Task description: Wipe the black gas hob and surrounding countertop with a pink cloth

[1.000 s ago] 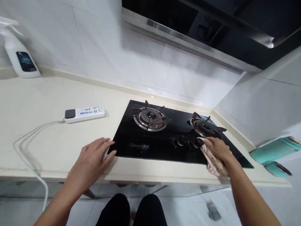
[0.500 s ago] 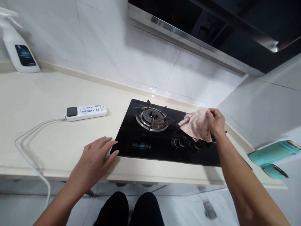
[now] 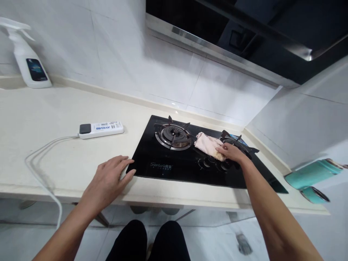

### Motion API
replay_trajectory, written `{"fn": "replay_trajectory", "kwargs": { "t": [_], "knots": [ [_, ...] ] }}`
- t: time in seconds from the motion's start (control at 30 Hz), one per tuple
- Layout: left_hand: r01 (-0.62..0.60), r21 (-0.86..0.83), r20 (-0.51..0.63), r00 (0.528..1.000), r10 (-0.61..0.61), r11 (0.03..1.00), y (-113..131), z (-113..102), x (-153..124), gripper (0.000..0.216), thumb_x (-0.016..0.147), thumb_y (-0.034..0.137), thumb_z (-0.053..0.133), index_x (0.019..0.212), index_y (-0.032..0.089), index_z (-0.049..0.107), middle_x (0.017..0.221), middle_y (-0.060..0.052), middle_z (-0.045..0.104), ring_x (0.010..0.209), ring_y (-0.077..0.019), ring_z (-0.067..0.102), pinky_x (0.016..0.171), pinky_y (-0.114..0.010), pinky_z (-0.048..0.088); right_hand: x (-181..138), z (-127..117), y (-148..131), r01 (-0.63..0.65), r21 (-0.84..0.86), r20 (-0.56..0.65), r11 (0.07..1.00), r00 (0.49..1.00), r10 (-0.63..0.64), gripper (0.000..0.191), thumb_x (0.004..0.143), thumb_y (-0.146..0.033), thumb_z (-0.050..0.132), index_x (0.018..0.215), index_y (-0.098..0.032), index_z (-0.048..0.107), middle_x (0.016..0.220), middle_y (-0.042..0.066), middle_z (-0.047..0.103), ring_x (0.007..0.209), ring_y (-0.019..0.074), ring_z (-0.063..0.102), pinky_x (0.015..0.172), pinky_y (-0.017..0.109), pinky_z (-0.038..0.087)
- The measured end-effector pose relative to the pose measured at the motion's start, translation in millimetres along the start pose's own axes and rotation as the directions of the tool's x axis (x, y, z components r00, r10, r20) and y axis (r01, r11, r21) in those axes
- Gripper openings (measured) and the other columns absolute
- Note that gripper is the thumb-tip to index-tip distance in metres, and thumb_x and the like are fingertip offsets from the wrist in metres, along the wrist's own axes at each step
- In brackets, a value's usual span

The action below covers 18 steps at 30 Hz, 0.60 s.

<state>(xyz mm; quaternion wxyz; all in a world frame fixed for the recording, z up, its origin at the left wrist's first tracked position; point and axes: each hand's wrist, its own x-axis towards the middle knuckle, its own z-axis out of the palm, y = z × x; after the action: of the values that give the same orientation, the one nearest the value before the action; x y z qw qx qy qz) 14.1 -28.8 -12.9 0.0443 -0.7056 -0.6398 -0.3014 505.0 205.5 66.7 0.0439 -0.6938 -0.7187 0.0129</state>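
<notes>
A pale pink cloth (image 3: pixel 208 144) lies bunched on the black gas stove (image 3: pixel 187 170), between its two burners and just behind the knobs (image 3: pixel 214 164). My right hand (image 3: pixel 231 151) grips the cloth's right end, fingers pinched on it. The left burner (image 3: pixel 174 137) is in full view; the right burner (image 3: pixel 237 143) is partly covered by my right hand. My left hand (image 3: pixel 110 175) rests on the counter at the stove's front left corner, fingers stretched out, the tips touching the stove's edge. It holds nothing.
On the cream counter (image 3: pixel 62 112) lies a white power bank (image 3: pixel 102 129) with a white cable (image 3: pixel 40 181) hanging over the front edge. A white spray bottle (image 3: pixel 31 61) stands at the back left. Overhead is a dark range hood (image 3: pixel 217 47). Teal containers (image 3: pixel 312 174) are at the right.
My right hand has lowered the cloth onto the stove and moved it left, uncovering the right burner. My left hand stays at the stove's corner. The view has shifted slightly.
</notes>
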Motion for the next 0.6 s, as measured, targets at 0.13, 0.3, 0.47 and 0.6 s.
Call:
{"fn": "replay_trajectory", "kwargs": {
  "t": [0.13, 0.3, 0.47, 0.6],
  "knots": [
    [0.016, 0.002, 0.008, 1.000, -0.016, 1.000, 2, -1, 2, 0.049, 0.102, 0.058, 0.038, 0.128, 0.026, 0.065, 0.138, -0.012, 0.068, 0.137, -0.0331, 0.057, 0.110, -0.053, 0.042, -9, -2, -23, 0.089, -0.124, 0.036, 0.988, 0.996, -0.085, 0.034, 0.102, -0.049, 0.054, 0.094, -0.020, 0.071, 0.106, 0.012, 0.076, 0.100, 0.0266, 0.069, 0.083, 0.031, 0.042],
    [0.032, -0.006, 0.019, 0.999, -0.032, 0.999, 3, -2, 2, 0.049, 0.101, 0.056, 0.039, 0.128, 0.025, 0.065, 0.138, -0.012, 0.067, 0.138, -0.0333, 0.056, 0.111, -0.054, 0.043, -34, -1, -49, 0.182, -0.253, 0.043, 0.950, 0.983, -0.177, 0.040, 0.106, -0.049, 0.045, 0.099, -0.022, 0.074, 0.105, 0.013, 0.077, 0.102, 0.0301, 0.069, 0.093, 0.041, 0.039],
    [0.047, -0.009, 0.051, 0.998, -0.047, 0.999, 5, -4, 3, 0.049, 0.101, 0.054, 0.038, 0.128, 0.023, 0.065, 0.138, -0.013, 0.066, 0.138, -0.0331, 0.055, 0.112, -0.056, 0.042, -73, 6, -49, 0.246, -0.322, -0.022, 0.914, 0.963, -0.267, 0.038, 0.109, -0.036, 0.037, 0.100, -0.022, 0.071, 0.101, 0.010, 0.076, 0.106, 0.0286, 0.064, 0.104, 0.052, 0.028],
    [0.054, -0.011, 0.059, 0.997, -0.054, 0.998, 8, -5, 5, 0.049, 0.101, 0.053, 0.038, 0.129, 0.023, 0.065, 0.139, -0.013, 0.066, 0.138, -0.0317, 0.055, 0.113, -0.054, 0.041, -96, 13, -44, 0.271, -0.344, -0.114, 0.899, 0.938, -0.327, 0.036, 0.106, -0.030, 0.039, 0.095, -0.021, 0.072, 0.108, 0.012, 0.073, 0.114, 0.0295, 0.055, 0.108, 0.055, 0.022]
  ]
}}
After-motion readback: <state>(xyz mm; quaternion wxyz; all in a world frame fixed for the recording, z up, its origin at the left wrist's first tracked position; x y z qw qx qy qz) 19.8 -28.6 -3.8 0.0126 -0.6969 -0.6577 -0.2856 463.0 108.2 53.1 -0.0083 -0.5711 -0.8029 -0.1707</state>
